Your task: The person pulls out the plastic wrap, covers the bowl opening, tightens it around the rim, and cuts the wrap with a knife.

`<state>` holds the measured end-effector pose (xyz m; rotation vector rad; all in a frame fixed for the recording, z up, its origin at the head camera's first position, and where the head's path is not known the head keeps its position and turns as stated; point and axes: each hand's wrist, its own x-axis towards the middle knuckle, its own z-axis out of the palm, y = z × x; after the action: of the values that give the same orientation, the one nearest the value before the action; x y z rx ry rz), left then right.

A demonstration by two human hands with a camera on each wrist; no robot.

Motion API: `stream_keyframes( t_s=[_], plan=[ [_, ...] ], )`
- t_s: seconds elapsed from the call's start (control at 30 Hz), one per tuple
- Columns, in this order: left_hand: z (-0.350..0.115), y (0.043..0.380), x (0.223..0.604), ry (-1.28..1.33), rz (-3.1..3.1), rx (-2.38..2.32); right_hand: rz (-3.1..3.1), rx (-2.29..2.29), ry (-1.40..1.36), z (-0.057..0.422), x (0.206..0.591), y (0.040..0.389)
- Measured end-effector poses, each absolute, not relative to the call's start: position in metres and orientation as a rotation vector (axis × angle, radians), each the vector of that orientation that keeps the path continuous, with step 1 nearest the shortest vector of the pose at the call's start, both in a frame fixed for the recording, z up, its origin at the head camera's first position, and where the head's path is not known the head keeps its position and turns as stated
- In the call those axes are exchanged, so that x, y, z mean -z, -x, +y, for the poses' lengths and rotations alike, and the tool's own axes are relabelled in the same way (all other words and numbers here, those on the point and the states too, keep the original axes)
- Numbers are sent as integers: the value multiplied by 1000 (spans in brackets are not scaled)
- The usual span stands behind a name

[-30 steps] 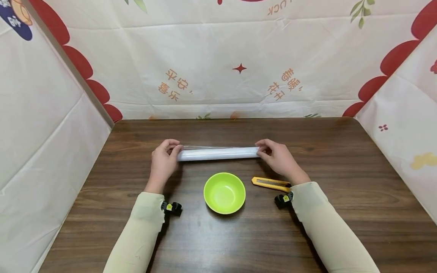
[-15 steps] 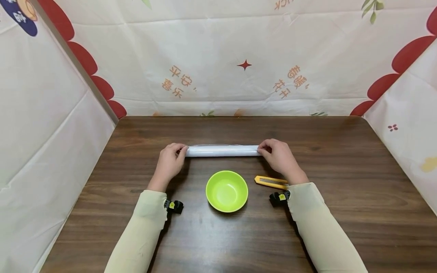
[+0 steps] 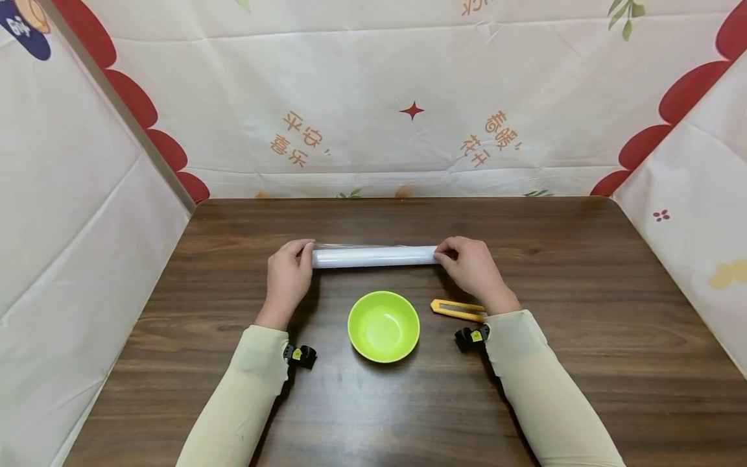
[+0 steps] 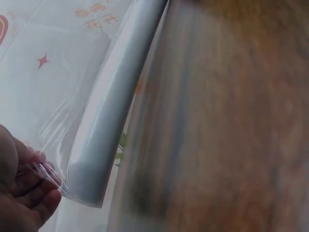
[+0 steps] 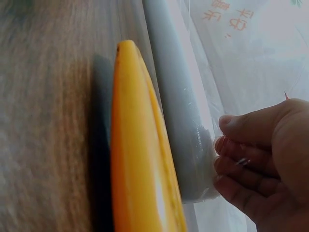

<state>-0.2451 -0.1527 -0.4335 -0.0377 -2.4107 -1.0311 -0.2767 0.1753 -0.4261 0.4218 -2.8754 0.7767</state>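
Observation:
A roll of cling film (image 3: 373, 257) lies crosswise beyond the bowl, with a thin clear strip of loose film along its far side. My left hand (image 3: 288, 279) pinches the film at the left end; in the left wrist view the clear film (image 4: 58, 140) stretches in creases from the fingers to the roll. At the other end my right hand (image 3: 474, 267) pinches the film between thumb and fingertips, close beside the roll (image 5: 181, 96) in the right wrist view. A lime green bowl (image 3: 383, 326) stands nearer, between the forearms.
A yellow utility knife (image 3: 457, 309) lies right of the bowl, its rear end hidden by the right sleeve (image 3: 519, 344); this knife (image 5: 140, 145) looms large in the right wrist view. The brown wooden table (image 3: 373, 415) meets a printed cloth (image 3: 362, 84) at the back.
My left hand has shifted inward along the roll's left end. The right forearm has moved slightly left, covering more of the knife. The bowl stays in place while the head view sways slightly.

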Motion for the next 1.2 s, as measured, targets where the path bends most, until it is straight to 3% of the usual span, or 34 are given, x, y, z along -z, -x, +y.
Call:
stream_keyframes(
  t_s=[0.2,0.57,1.2],
  plan=[
    [-148,242,430,118,-2367,943,-2882,-778,-437,175,426,276],
    [-160,249,442,-34,-2314,1509,-2879,-779,-480,177,429,277],
    [-172,255,448,-80,-2262,1775,-2952,-939,-455,185,433,281]
  ],
)
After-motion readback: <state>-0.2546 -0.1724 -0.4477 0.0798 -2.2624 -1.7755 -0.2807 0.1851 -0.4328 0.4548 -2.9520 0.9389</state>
